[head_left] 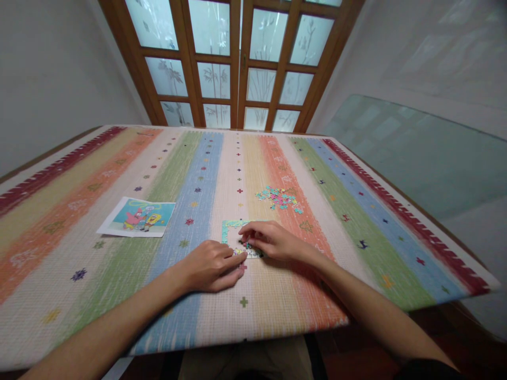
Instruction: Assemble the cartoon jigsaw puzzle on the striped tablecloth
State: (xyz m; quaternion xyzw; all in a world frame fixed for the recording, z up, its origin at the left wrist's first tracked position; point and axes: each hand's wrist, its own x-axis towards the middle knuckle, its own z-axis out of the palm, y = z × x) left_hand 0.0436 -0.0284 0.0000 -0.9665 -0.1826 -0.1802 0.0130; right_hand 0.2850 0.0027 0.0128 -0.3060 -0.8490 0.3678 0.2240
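A partly assembled jigsaw puzzle lies near the front of the table, with border pieces joined around a pale gap. My left hand rests palm down at its lower left, the index finger stretched along the bottom edge. Over the right part of the puzzle, my right hand is closed in a pinch. Its fingertips are on a small multicoloured puzzle piece, partly hidden by the fingers. Beyond that hand is a loose heap of turquoise and pink puzzle pieces.
A printed cartoon picture with a fold lies to the left. The striped tablecloth covers the table, whose front edge is close to my body. Wooden glass-paned doors stand behind, and a glass panel leans at the right wall.
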